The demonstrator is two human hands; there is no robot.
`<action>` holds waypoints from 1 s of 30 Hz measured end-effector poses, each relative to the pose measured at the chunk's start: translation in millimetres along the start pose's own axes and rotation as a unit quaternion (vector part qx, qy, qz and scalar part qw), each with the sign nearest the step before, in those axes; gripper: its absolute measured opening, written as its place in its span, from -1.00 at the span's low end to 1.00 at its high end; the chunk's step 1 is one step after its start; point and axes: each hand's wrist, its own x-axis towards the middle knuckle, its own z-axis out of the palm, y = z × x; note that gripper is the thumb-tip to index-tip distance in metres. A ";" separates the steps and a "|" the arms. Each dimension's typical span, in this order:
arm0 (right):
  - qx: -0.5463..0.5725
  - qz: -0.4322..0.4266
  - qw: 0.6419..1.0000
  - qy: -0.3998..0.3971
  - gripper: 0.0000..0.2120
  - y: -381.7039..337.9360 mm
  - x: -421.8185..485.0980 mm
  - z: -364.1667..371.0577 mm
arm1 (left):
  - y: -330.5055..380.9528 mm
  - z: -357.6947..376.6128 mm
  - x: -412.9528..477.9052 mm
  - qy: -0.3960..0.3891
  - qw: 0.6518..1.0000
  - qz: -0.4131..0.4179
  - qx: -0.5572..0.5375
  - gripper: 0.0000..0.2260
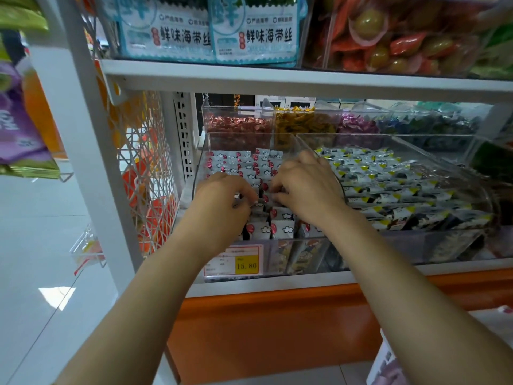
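Note:
A clear plastic bin (200, 159) on the middle shelf holds rows of small white snack packets with red dots (249, 168). Both my hands are inside it. My left hand (222, 193) has its fingers curled down among the packets near the bin's middle and pinches one or more of them. My right hand (305, 187) reaches in beside it, fingers bent into the same rows and gripping packets. What lies under the fingers is hidden.
A second clear bin (472, 173) to the right holds yellow-and-black packets. Bins of wrapped sweets (238, 126) stand behind. A price tag reading 15.80 (244, 263) hangs in front. The upper shelf (277, 76) overhangs with seaweed bags (249, 31). A wire rack (144, 162) stands left.

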 end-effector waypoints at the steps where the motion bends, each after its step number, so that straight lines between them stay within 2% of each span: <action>1: 0.008 -0.002 1.000 0.007 -0.84 -1.1 0.1 -0.4 | 0.3 -0.2 0.0 0.003 1.000 -0.004 -0.007 -0.80; 5: 0.158 0.012 0.985 0.071 -0.92 0.1 -2.2 -8.2 | 1.6 0.0 -1.1 0.020 0.999 -0.013 -0.039 -0.80; 7: 0.244 0.043 0.963 0.104 -0.91 1.9 -7.0 -17.6 | 2.1 0.2 -2.0 0.029 0.998 -0.019 -0.057 -0.75; 10: 0.313 0.083 0.930 0.173 -0.92 3.8 -19.5 -31.6 | 2.7 1.0 -3.4 0.054 0.996 -0.014 -0.074 -0.67; 12: 0.379 0.111 0.894 0.211 -0.93 5.8 -28.5 -38.1 | 4.8 2.0 -5.0 0.063 0.993 -0.009 -0.095 -0.63; 15: 0.530 0.171 0.805 0.206 -0.89 6.8 -40.1 -42.6 | 9.2 2.7 -7.7 0.062 0.990 -0.017 -0.128 -0.62; 18: 0.681 0.220 0.680 0.160 -0.88 0.2 -48.8 -39.9 | 12.7 0.9 -8.9 0.058 0.974 -0.055 -0.211 -0.69; 22: 0.813 0.235 0.520 0.113 -0.89 -5.6 -52.0 -35.8 | 11.8 -3.7 -10.7 0.067 0.932 -0.119 -0.335 -0.83; 24: 0.855 0.231 0.457 0.079 -0.92 -5.9 -52.1 -35.1 | 9.8 -5.4 -10.9 0.071 0.899 -0.152 -0.405 -0.87; 26: 0.875 0.223 0.428 0.047 -0.90 -6.4 -52.4 -34.4 | 8.7 -7.6 -10.7 0.075 0.854 -0.172 -0.485 -0.87; 30: 0.887 0.215 0.408 0.031 -0.85 -9.3 -51.3 -33.0 | 7.1 -11.0 -10.7 0.059 0.771 -0.202 -0.601 -0.87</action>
